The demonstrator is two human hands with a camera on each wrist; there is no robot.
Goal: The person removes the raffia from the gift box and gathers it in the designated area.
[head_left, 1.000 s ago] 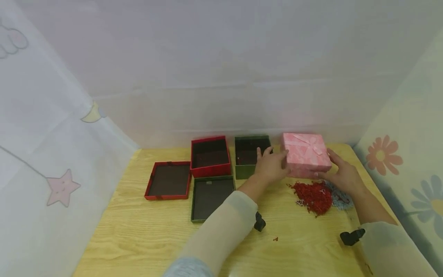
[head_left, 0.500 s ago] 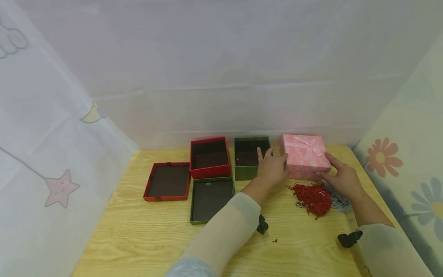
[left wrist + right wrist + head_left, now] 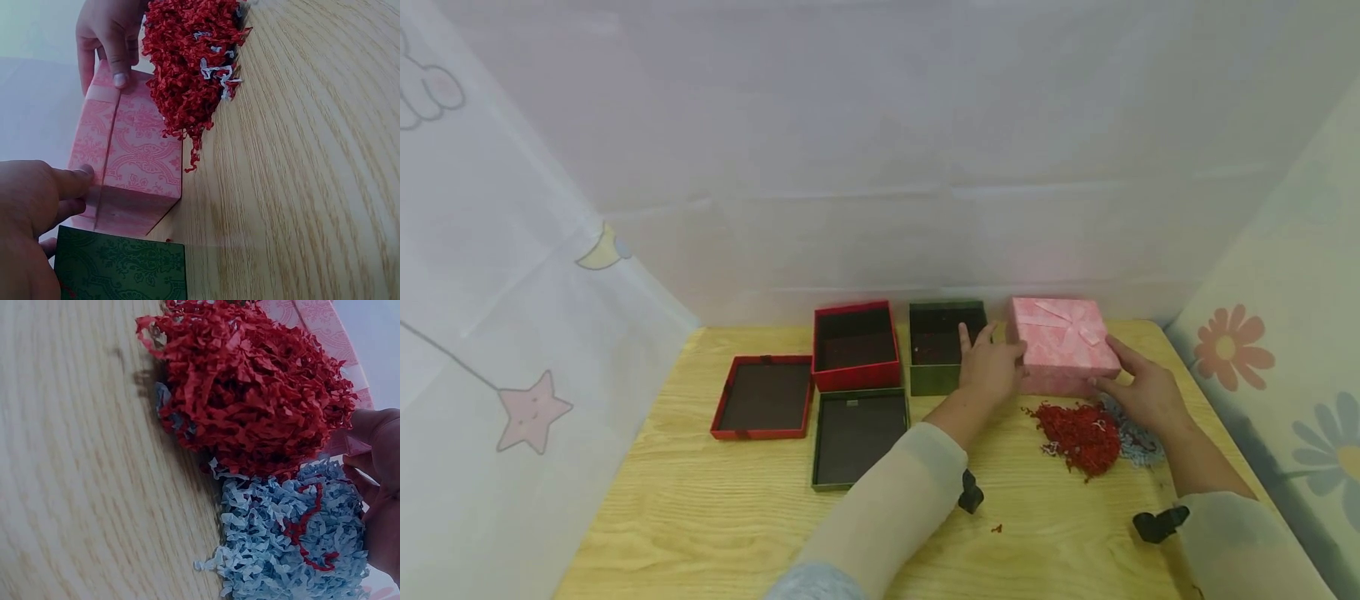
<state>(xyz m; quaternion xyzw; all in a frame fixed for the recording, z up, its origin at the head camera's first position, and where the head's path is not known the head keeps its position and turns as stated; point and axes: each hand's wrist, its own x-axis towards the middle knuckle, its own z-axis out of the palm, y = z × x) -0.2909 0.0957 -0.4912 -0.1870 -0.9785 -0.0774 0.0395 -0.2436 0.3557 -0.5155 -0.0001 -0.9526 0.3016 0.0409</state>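
Red paper shreds [image 3: 250,394] heaped against blue shreds [image 3: 294,550] on wooden table [image 3: 81,487]
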